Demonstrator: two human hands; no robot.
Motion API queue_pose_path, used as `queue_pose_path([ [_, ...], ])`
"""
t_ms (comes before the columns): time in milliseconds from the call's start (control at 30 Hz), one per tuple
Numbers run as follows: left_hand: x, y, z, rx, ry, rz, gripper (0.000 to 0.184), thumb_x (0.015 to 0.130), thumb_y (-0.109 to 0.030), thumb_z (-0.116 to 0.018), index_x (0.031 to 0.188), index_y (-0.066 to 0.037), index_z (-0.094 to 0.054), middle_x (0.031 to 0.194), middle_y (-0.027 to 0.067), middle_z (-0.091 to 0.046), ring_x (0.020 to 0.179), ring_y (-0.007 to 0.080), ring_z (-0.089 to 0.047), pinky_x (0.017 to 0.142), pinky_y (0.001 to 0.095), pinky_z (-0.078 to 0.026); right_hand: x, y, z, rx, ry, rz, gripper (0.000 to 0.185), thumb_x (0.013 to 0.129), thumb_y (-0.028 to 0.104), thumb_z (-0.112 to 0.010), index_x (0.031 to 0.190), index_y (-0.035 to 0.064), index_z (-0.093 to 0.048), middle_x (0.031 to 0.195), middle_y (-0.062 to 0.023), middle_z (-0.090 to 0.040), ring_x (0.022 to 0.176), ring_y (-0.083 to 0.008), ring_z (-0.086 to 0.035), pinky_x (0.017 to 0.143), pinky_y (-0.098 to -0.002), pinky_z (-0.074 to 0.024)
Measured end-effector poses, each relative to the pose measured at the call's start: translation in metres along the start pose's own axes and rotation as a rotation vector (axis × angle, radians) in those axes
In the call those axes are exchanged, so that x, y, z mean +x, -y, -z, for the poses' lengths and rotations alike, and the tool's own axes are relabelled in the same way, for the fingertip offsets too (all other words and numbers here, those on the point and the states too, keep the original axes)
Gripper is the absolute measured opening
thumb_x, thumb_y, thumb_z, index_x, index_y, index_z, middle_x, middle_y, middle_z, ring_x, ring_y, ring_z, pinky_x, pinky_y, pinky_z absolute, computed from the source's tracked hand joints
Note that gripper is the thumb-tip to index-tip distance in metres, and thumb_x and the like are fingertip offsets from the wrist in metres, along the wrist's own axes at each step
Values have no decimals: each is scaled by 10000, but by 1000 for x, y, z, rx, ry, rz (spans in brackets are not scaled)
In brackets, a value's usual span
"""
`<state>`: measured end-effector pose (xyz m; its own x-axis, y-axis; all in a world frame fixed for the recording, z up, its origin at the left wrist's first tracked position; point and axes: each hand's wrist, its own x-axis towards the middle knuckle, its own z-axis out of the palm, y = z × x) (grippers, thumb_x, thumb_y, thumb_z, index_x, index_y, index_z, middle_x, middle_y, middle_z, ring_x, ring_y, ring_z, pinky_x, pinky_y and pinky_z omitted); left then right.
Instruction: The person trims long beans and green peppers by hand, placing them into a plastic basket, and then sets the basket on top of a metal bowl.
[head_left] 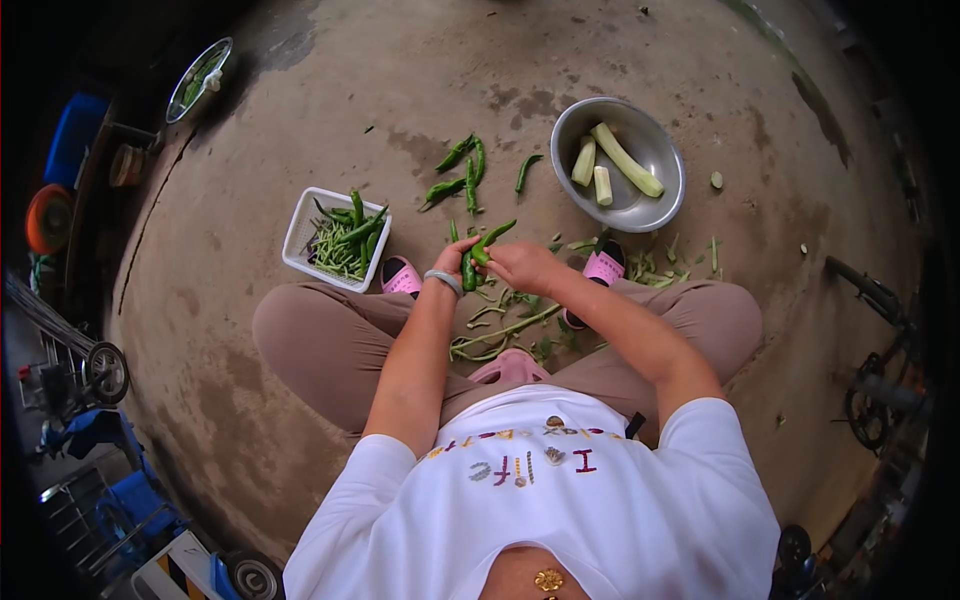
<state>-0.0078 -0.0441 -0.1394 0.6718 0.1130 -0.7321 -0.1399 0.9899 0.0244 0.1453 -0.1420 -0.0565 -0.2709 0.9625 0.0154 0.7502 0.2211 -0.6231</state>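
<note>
My left hand (450,262) is closed around several green chili peppers (468,272), some poking out above and below the fingers. My right hand (520,266) pinches the lower end of another green chili pepper (495,234) that points up and right. The two hands almost meet between my knees. Just ahead on the concrete lie several loose chili peppers (470,185). To the left stands a white plastic basket (300,222) with green peppers and thin cut green pieces in it.
A metal bowl (672,165) with peeled pale-green vegetable pieces (625,160) stands ahead right. Stalks and trimmings (510,325) litter the floor between my pink slippers (603,266). Farther left are another round container (200,80) with greens and wheeled carts (105,372).
</note>
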Motion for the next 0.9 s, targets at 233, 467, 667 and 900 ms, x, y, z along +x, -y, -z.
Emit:
queue_pose_path([
  [233,-10,-4,-9,-404,321,7,169,840,-198,-527,769,-52,-480,647,29,-539,457,80,-415,476,226,-368,-27,-15,-14,-89,247,-79,230,781,260,-548,922,91,-617,825,-132,-620,793,-323,-594,691,-404,-467],
  [467,2,9,-12,-422,285,43,179,846,-203,-519,750,-53,-500,657,41,-539,461,70,-426,468,221,-389,18,-72,-37,723,-260,-563,365,755,216,-645,1070,56,-554,891,-70,-621,764,-173,-603,685,-302,-473],
  [667,1,12,-14,-420,339,76,152,881,-216,-483,869,-71,-528,659,18,-521,458,58,-419,461,204,-379,35,-65,-37,701,-385,-571,314,729,123,-691,989,10,-557,757,-53,-604,680,-107,-561,622,-245,-465],
  [900,5,12,-16,-405,319,85,155,884,-226,-487,839,-79,-495,632,10,-491,451,55,-401,448,190,-371,45,-64,-36,726,-375,-668,239,820,256,-597,842,20,-558,666,-27,-563,560,-104,-516,524,-235,-427],
])
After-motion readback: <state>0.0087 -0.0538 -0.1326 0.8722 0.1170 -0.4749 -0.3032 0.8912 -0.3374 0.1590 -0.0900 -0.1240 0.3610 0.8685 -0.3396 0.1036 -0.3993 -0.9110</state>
